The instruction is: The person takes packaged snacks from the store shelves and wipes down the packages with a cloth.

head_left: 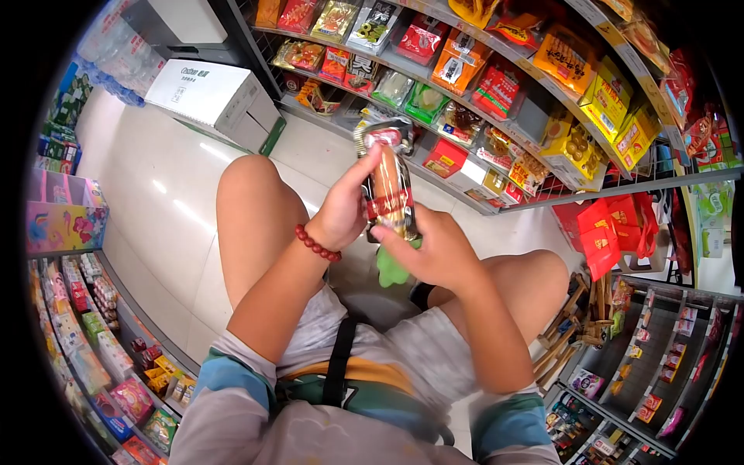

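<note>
A packaged sausage point(385, 174) in a black, red and clear wrapper is held up in front of my lap. My left hand point(345, 203) is closed around its left side, with the thumb over its upper part. My right hand point(438, 248) grips its lower end, thumb across the front. Below that end hangs a light-green piece point(394, 267), apparently a cloth, against my right hand; how it is held is hidden. The pack's top is slightly blurred.
Ahead stands a shelf rack point(496, 128) with several rows of packaged snacks. A white carton point(203, 99) is on the floor at the far left. More stocked shelves point(116, 341) flank me at left and right. Red bags point(616, 232) hang at the right.
</note>
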Action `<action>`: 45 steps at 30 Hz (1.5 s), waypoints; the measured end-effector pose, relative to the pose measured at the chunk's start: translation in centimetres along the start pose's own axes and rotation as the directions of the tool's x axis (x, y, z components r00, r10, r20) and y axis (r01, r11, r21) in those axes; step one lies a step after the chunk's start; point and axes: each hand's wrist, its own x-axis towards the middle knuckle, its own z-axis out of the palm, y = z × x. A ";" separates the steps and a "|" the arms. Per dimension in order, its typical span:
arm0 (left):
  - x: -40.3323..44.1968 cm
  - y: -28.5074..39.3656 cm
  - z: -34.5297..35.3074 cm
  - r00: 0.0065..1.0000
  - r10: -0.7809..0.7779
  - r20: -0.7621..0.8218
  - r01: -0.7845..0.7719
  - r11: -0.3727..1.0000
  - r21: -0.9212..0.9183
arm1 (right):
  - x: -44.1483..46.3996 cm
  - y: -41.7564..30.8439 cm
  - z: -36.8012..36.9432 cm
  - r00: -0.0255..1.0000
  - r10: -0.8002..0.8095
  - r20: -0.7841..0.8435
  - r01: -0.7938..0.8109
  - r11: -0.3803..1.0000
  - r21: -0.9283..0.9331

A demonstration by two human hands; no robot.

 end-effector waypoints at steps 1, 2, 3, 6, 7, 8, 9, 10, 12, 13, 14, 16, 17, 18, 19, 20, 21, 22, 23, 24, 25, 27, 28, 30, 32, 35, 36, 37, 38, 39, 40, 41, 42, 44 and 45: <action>0.2 -0.1 -0.1 0.998 0.042 -0.053 -0.045 0.997 -0.061 | 0.0 -0.1 -0.2 0.995 0.034 -0.091 -0.038 0.998 -0.047; 0.2 -0.1 -0.3 0.997 0.024 -0.073 -0.029 0.997 -0.070 | 0.0 -0.3 -0.3 0.981 0.064 -0.181 -0.081 0.993 -0.089; 0.3 0.1 -0.4 0.997 0.025 -0.071 -0.029 0.997 -0.064 | 0.1 -0.3 -0.4 0.981 0.061 -0.185 -0.078 0.993 -0.086; 0.3 0.0 0.3 0.995 0.034 -0.096 -0.036 0.999 -0.020 | 0.0 -0.2 -0.4 0.958 0.073 -0.277 -0.060 0.997 0.053; 0.2 0.0 0.5 0.995 0.034 -0.094 -0.036 0.999 -0.020 | -0.1 0.2 -0.4 0.958 0.073 -0.279 -0.060 0.997 0.052; 0.2 -0.1 0.6 0.995 0.046 -0.094 -0.046 0.999 0.001 | -0.1 0.8 -0.3 0.959 0.088 -0.270 -0.056 0.991 0.124; 0.1 -0.1 0.7 0.994 0.059 -0.095 -0.057 0.998 0.021 | -0.1 1.2 -0.2 0.960 0.102 -0.259 -0.051 0.979 0.195; 0.1 0.0 0.8 0.994 0.060 -0.095 -0.058 0.998 0.020 | -0.2 1.2 -0.3 0.961 0.102 -0.258 -0.051 0.980 0.194; 0.0 -0.1 1.0 0.997 0.054 -0.051 -0.048 0.991 0.125 | -0.3 1.4 -0.3 0.941 0.261 -0.217 -0.141 0.882 0.450; -0.1 0.0 1.2 0.997 0.057 -0.051 -0.050 0.991 0.120 | -0.3 1.7 -0.3 0.941 0.261 -0.215 -0.143 0.884 0.445; -0.2 0.1 1.3 0.994 0.106 0.032 -0.110 0.959 0.263 | -0.4 2.1 -0.2 0.931 0.302 -0.206 -0.147 0.824 0.547; -0.1 0.0 0.9 0.984 0.118 0.130 -0.155 0.932 0.329 | -0.5 2.4 0.0 0.921 0.342 -0.187 -0.144 0.746 0.651; -0.1 0.0 0.9 0.984 0.122 0.132 -0.159 0.934 0.320 | -0.6 2.3 0.2 0.921 0.343 -0.187 -0.149 0.750 0.644; -0.2 0.2 1.1 0.978 0.142 0.150 -0.187 0.916 0.356 | -0.7 2.1 0.3 0.921 0.339 -0.194 -0.134 0.740 0.659; -0.3 0.4 1.1 0.973 0.161 0.168 -0.216 0.895 0.391 | -0.7 2.0 0.3 0.921 0.335 -0.200 -0.118 0.729 0.675; -0.3 0.5 1.0 0.970 0.156 0.185 -0.217 0.899 0.381 | -0.7 2.3 0.4 0.923 0.322 -0.210 -0.095 0.720 0.687; -0.3 0.6 0.7 0.970 0.160 0.184 -0.220 0.901 0.374 | -0.7 2.1 0.3 0.923 0.323 -0.208 -0.099 0.724 0.682; -0.3 0.7 0.4 0.964 0.164 0.210 -0.236 0.889 0.392 | -0.7 1.8 0.3 0.929 0.318 -0.190 -0.085 0.682 0.726; -0.3 0.7 0.3 0.957 0.167 0.236 -0.253 0.876 0.410 | -0.6 1.5 0.4 0.934 0.312 -0.172 -0.072 0.637 0.767; -0.2 0.7 0.2 0.957 0.171 0.235 -0.256 0.878 0.405 | -0.6 1.3 0.4 0.935 0.313 -0.170 -0.076 0.641 0.764; -0.2 0.7 0.2 0.954 0.173 0.245 -0.262 0.879 0.399 | -0.6 1.1 0.5 0.940 0.307 -0.146 -0.078 0.613 0.786; -0.2 0.8 0.1 0.950 0.180 0.254 -0.271 0.880 0.390 | -0.6 1.2 0.8 0.946 0.301 -0.121 -0.084 0.588 0.804; -0.2 0.9 0.1 0.949 0.181 0.260 -0.274 0.880 0.388 | -0.6 1.6 1.0 0.940 0.317 -0.124 -0.096 0.598 0.796; -0.2 1.0 0.1 0.946 0.185 0.265 -0.280 0.880 0.384 | -0.4 1.8 1.1 0.934 0.333 -0.127 -0.110 0.610 0.785; -0.3 1.1 -0.1 0.949 0.176 0.262 -0.271 0.879 0.393 | -0.2 1.5 1.2 0.949 0.282 -0.141 -0.076 0.639 0.765; -0.5 1.3 0.1 0.962 0.143 0.232 -0.224 0.900 0.374 | -0.2 0.4 1.2 0.914 0.376 -0.149 -0.140 0.641 0.755; -0.4 1.3 -0.1 0.961 0.146 0.233 -0.227 0.900 0.372 | -0.2 0.2 1.1 0.915 0.375 -0.150 -0.140 0.643 0.753; -0.3 1.2 -0.5 0.961 0.145 0.236 -0.228 0.899 0.375 | -0.2 0.1 1.0 0.922 0.356 -0.153 -0.141 0.676 0.723; -0.2 1.2 -0.7 0.960 0.145 0.238 -0.229 0.897 0.377 | -0.2 0.1 0.9 0.929 0.336 -0.156 -0.140 0.708 0.692; -0.2 1.3 -0.6 0.959 0.148 0.240 -0.233 0.897 0.376 | -0.2 0.1 0.9 0.929 0.334 -0.157 -0.139 0.710 0.690; -0.3 1.4 -0.5 0.961 0.147 0.235 -0.230 0.897 0.377 | -0.1 0.3 1.0 0.932 0.324 -0.163 -0.134 0.725 0.676; -0.4 1.4 -0.4 0.962 0.145 0.231 -0.226 0.897 0.379 | -0.1 0.3 1.0 0.934 0.314 -0.169 -0.128 0.739 0.661; -0.3 1.5 -0.6 0.961 0.146 0.233 -0.228 0.897 0.378 | 0.0 0.2 0.9 0.934 0.313 -0.171 -0.127 0.741 0.660; -0.3 1.5 -1.0 0.966 0.122 0.226 -0.205 0.899 0.387 | 0.0 0.0 0.7 0.941 0.293 -0.170 -0.105 0.729 0.676; -0.3 1.5 -0.9 0.966 0.124 0.228 -0.206 0.899 0.386 | 0.0 0.0 0.7 0.941 0.292 -0.170 -0.104 0.730 0.675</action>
